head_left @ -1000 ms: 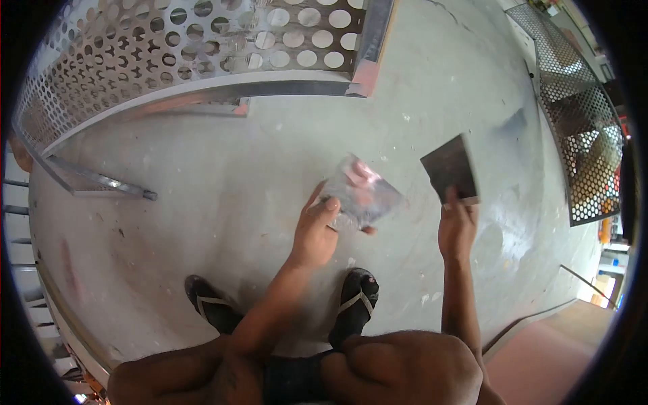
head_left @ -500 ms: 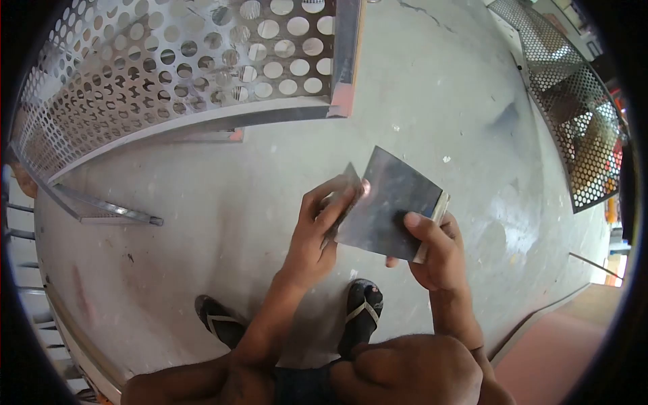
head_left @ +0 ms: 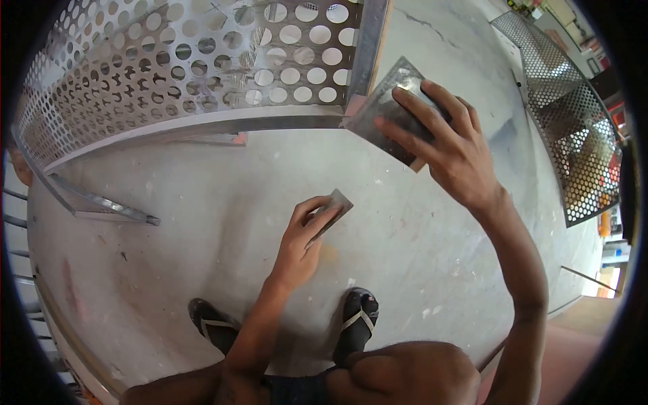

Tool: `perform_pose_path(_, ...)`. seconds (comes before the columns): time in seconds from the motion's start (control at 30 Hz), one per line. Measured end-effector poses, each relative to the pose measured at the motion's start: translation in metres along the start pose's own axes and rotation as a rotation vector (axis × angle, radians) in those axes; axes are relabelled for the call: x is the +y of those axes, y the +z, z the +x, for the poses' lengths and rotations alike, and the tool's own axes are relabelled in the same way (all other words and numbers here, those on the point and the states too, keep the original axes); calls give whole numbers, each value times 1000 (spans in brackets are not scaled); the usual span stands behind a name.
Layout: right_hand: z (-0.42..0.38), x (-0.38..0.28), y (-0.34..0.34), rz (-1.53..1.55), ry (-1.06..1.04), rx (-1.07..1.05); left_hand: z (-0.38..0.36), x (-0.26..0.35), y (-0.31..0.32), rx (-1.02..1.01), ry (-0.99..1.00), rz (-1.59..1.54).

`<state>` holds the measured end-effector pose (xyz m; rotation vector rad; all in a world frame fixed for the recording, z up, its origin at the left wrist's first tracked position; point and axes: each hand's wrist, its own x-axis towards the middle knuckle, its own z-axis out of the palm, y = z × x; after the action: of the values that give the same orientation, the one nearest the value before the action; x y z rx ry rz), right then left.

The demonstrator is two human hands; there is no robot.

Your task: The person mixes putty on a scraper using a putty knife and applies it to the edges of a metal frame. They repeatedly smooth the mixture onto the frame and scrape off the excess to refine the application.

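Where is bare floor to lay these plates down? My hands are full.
Bare floor lies between the perforated panel and the feet, and right of the left hand. It is crowded where the right hand holds its plate against the panel corner.

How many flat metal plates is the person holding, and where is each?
2. A small plate in the left hand, low over the floor; a larger plate in the right hand, beside the perforated panel.

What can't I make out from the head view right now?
- Metal plate: its far part hidden under the right hand.
- Small plate: mostly covered by the left hand.
- Perforated panel: cut off by the lens edge, top and left.
- Mesh rack: contents too small to tell.
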<state>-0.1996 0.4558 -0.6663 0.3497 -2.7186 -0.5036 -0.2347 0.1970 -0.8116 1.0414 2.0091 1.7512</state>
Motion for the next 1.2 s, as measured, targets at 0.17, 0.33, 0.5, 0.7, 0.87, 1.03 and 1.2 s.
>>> perform_pose_path(0.17, 5, 11, 20, -85, -108, 64, -8, -10, 4, 18, -28, -22)
perform_pose_path(0.33, 15, 24, 32, -133, -170, 213, -11, -15, 5, -7, -50, -28)
perform_pose_path(0.5, 18, 38, 45, -164, -156, 206, -10, -15, 6, -34, -68, -15)
perform_pose_path(0.7, 6, 50, 43, -144, -156, 182, -12, -19, 8, -52, -89, -84)
perform_pose_path(0.87, 19, 43, 24, -111, -163, 233, -10, -17, 10, -45, -84, -47)
perform_pose_path(1.03, 29, 57, 36, -165, -173, 223, -8, -17, 12, -70, -90, -65)
perform_pose_path(1.2, 20, 68, 33, -166, -159, 255, -7, -17, 10, -59, -93, -61)
